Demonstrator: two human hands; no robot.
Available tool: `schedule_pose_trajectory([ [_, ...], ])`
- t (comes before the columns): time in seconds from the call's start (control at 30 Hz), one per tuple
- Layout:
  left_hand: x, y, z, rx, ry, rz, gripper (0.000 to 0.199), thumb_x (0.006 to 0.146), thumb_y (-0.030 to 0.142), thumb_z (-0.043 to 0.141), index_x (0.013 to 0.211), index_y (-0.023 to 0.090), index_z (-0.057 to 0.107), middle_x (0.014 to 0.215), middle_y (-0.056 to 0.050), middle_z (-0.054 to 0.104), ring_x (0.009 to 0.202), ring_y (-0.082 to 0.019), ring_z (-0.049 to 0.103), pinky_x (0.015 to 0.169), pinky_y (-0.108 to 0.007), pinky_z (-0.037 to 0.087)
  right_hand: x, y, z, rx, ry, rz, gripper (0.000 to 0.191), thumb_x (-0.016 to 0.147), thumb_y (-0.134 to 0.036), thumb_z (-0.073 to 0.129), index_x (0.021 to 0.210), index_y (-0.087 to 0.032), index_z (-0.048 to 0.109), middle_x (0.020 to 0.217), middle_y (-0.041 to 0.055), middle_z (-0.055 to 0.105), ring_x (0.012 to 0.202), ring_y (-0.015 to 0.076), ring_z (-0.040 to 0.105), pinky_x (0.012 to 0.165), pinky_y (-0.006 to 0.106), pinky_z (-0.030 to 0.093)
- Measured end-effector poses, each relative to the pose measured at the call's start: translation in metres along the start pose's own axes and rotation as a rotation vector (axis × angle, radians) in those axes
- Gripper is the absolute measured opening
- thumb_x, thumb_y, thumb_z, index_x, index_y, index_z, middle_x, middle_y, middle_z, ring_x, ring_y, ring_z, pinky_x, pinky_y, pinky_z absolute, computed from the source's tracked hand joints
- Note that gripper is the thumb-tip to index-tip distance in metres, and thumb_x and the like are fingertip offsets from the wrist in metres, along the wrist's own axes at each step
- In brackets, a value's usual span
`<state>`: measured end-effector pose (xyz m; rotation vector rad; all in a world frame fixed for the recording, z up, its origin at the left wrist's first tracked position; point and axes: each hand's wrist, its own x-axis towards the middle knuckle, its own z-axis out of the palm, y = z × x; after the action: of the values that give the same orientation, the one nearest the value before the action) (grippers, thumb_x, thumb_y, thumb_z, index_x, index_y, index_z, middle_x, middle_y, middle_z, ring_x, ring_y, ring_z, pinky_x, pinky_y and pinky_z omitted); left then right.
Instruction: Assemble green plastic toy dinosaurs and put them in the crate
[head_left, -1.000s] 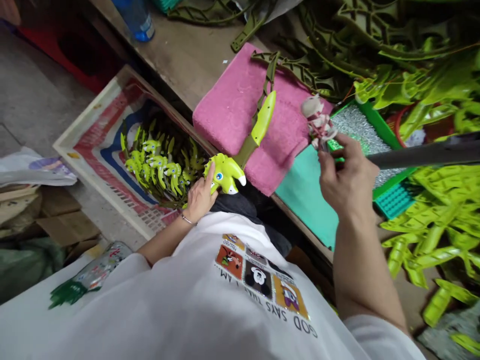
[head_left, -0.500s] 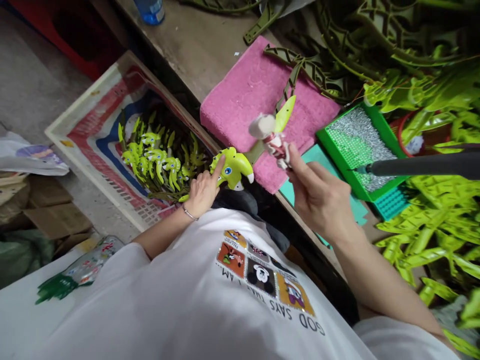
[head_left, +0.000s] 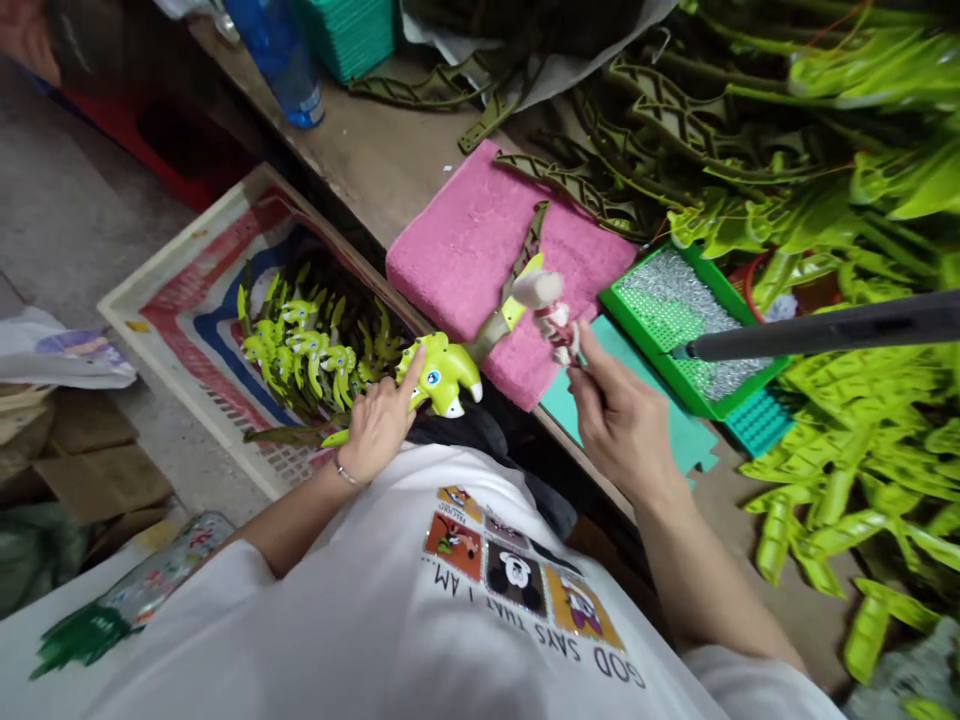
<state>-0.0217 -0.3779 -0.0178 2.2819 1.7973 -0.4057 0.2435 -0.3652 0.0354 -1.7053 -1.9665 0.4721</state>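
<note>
My left hand [head_left: 379, 425] is closed on a lime-green toy dinosaur [head_left: 442, 378], its index finger stretched along the head beside the blue eye. The toy's olive body [head_left: 491, 335] reaches onto a pink padded block [head_left: 450, 225], with a lime fin piece [head_left: 517, 305] on it. Closed round a short handle wrapped in red and white, my right hand [head_left: 626, 415] holds a small hammer [head_left: 541, 290]. Its pale, rounded head is over or beside the fin; whether they touch I cannot tell.
Left of the bench stands a crate [head_left: 187, 245] with several finished-looking toy dinosaurs [head_left: 307, 335]. A green basket [head_left: 697, 400] holds small metal pins. Lime parts [head_left: 847, 430] and olive parts [head_left: 660, 110] heap at the right and back. A dark rod [head_left: 825, 325] juts in from the right.
The view has shifted. The hammer has come lower, close to the fin piece, and the toy's olive body now lies against the pink block. Both hands keep their hold.
</note>
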Motion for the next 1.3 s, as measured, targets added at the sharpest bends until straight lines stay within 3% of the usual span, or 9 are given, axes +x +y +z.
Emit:
schedule_pose_trajectory([
  [0.1, -0.008, -0.008, -0.011, 0.096, -0.014, -0.001, 0.079, 0.099, 0.03, 0.052, 0.162, 0.019, 0.006, 0.09, -0.009, 0.065, 0.084, -0.025, 0.066, 0.072, -0.029, 0.049, -0.007, 0.01, 0.011, -0.007, 0.106, 0.078, 0.055, 0.099, -0.038, 0.039, 0.151, -0.019, 0.045, 0.096, 0.012, 0.072, 0.077, 0.022, 0.067, 0.075, 0.035, 0.056],
  [0.27, -0.01, -0.011, -0.017, 0.17, 0.025, 0.016, 0.077, 0.099, 0.026, 0.047, 0.162, 0.018, 0.004, 0.088, -0.009, 0.065, 0.082, -0.025, 0.068, 0.071, -0.029, 0.05, 0.001, 0.034, 0.028, -0.009, -0.034, 0.143, 0.053, 0.098, -0.038, 0.037, 0.145, -0.017, 0.052, 0.084, 0.0115, 0.071, 0.07, 0.0249, 0.066, 0.069, 0.036, 0.054],
  [0.4, -0.008, -0.011, -0.019, 0.176, -0.006, 0.014, 0.078, 0.099, 0.031, 0.049, 0.162, 0.02, 0.003, 0.088, -0.007, 0.066, 0.081, -0.023, 0.068, 0.072, -0.028, 0.05, 0.027, 0.036, 0.021, -0.02, 0.224, 0.17, 0.055, 0.1, -0.038, 0.036, 0.152, -0.021, 0.042, 0.101, 0.0121, 0.071, 0.084, 0.0237, 0.068, 0.082, 0.038, 0.054],
  [0.47, -0.006, -0.014, -0.018, 0.141, -0.029, 0.011, 0.079, 0.099, 0.031, 0.049, 0.162, 0.019, 0.004, 0.089, -0.008, 0.067, 0.082, -0.024, 0.069, 0.073, -0.028, 0.051, 0.041, 0.043, 0.027, -0.027, 0.215, 0.176, 0.054, 0.1, -0.037, 0.035, 0.151, -0.021, 0.043, 0.104, 0.0133, 0.07, 0.087, 0.0249, 0.068, 0.083, 0.039, 0.054],
  [0.6, 0.001, -0.028, -0.002, -0.144, -0.031, 0.037, 0.081, 0.095, 0.025, 0.051, 0.163, 0.018, 0.007, 0.106, -0.013, 0.071, 0.092, -0.026, 0.071, 0.081, -0.034, 0.054, 0.056, 0.068, 0.047, -0.047, 0.007, 0.219, 0.056, 0.097, -0.034, 0.037, 0.15, -0.017, 0.044, 0.095, 0.0143, 0.07, 0.082, 0.0283, 0.067, 0.078, 0.041, 0.053],
  [0.8, 0.01, -0.042, 0.039, -0.845, -0.057, 0.058, 0.089, 0.086, 0.023, 0.056, 0.162, 0.018, 0.011, 0.137, -0.012, 0.064, 0.117, -0.022, 0.066, 0.099, -0.034, 0.053, 0.051, 0.077, 0.033, -0.138, 0.163, 0.217, 0.06, 0.093, -0.031, 0.04, 0.151, -0.017, 0.042, 0.102, 0.0141, 0.064, 0.09, 0.0272, 0.063, 0.084, 0.043, 0.052],
  [1.0, 0.01, -0.036, 0.046, -1.08, 0.024, 0.055, 0.091, 0.083, 0.041, 0.064, 0.16, 0.014, 0.023, 0.154, -0.014, 0.049, 0.14, -0.026, 0.05, 0.116, -0.035, 0.04, 0.056, 0.078, 0.047, -0.197, 0.111, 0.262, 0.058, 0.088, -0.024, 0.042, 0.144, -0.014, 0.049, 0.114, 0.0186, 0.062, 0.093, 0.0311, 0.064, 0.081, 0.047, 0.055],
  [1.13, 0.012, -0.033, 0.039, -0.976, 0.057, 0.066, 0.086, 0.087, 0.036, 0.062, 0.161, 0.016, 0.021, 0.141, -0.012, 0.061, 0.123, -0.025, 0.062, 0.106, -0.033, 0.048, 0.06, 0.082, 0.052, -0.136, 0.106, 0.256, 0.05, 0.089, -0.024, 0.043, 0.136, -0.012, 0.056, 0.118, 0.0201, 0.066, 0.103, 0.0335, 0.065, 0.088, 0.049, 0.054],
  [1.3, 0.01, -0.023, 0.019, -0.286, 0.109, -0.057, 0.085, 0.085, 0.011, 0.058, 0.161, 0.017, 0.021, 0.109, -0.013, 0.069, 0.099, -0.028, 0.066, 0.091, -0.037, 0.05, 0.04, 0.076, 0.034, 0.017, 0.096, 0.114, 0.049, 0.095, -0.034, 0.045, 0.141, -0.018, 0.053, 0.118, 0.0137, 0.071, 0.1, 0.028, 0.068, 0.09, 0.044, 0.055],
])
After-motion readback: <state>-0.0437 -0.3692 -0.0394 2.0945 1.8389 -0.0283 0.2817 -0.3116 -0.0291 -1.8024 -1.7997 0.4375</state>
